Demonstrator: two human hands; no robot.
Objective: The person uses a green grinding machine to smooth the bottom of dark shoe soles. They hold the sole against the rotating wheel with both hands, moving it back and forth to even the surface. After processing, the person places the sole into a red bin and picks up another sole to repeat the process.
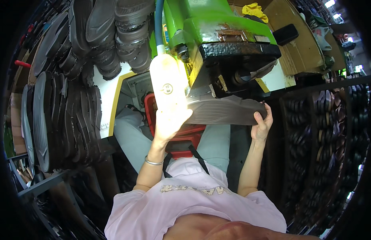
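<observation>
A dark grey shoe sole (223,111) lies sideways in front of me, held by both ends just below the head of a green machine (225,24). My right hand (262,122) grips its right end between thumb and fingers. At the left end, my left hand (169,123) closes on the sole, its thumb toward the edge. A glaring white lamp (166,76) hangs over that hand and hides or washes out most of its fingers. The machine's black lower housing (237,60) is close above the sole, so the upper edge is partly covered.
Stacked dark soles (103,28) fill the table at left, with another upright row (67,120) nearer me. An open cardboard box (301,50) with a yellow cloth (255,12) stands at far right. Racks of footwear parts (321,132) line the right. A red stool (179,146) shows between my legs.
</observation>
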